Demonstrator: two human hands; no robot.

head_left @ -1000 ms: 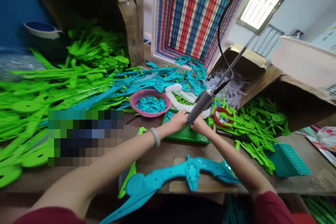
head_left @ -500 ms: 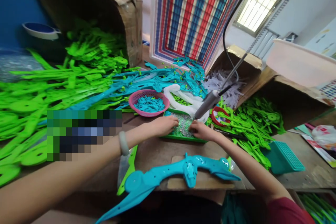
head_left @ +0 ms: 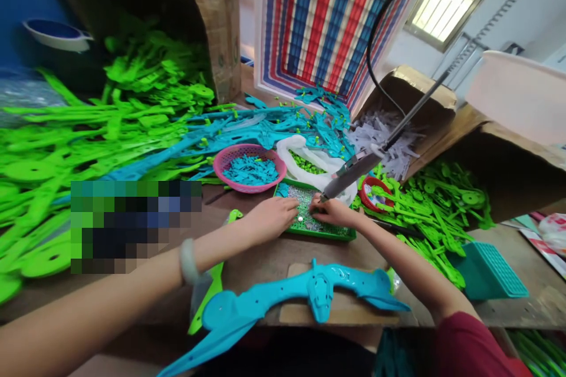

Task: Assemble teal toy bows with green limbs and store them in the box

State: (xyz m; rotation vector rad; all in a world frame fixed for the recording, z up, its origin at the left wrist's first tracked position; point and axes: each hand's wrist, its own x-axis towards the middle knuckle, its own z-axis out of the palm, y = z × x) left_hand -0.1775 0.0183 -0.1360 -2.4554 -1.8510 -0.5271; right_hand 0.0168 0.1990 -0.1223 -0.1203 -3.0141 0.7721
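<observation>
My left hand (head_left: pixel 275 215) reaches over the left side of a green tray (head_left: pixel 325 234), its fingers bent together at the small silvery screws (head_left: pixel 309 225); what they pinch is hidden. Opposite it, my right hand (head_left: pixel 332 212) has curled fingertips down among the screws, and I cannot make out what is in them. A grey electric screwdriver (head_left: pixel 354 174) slants on its rod and cable, its tip overlapping my right hand; whether they touch is unclear. Closer to me, a long blue bow-shaped plastic part (head_left: pixel 283 290) lies across the table's front edge, over a cardboard piece (head_left: pixel 340 314).
A pink basket (head_left: pixel 215 171) of blue pieces and a white bag (head_left: pixel 289 150) of green pieces stand behind the tray. Green parts (head_left: pixel 39 171) pile up at left and right. A red basket (head_left: pixel 363 194) and a teal basket (head_left: pixel 495 274) sit on the right.
The view has shifted slightly. My left hand lies flatter at the tray's left side, and my right hand has moved a little left over the screws, with the screwdriver tilted lower.
</observation>
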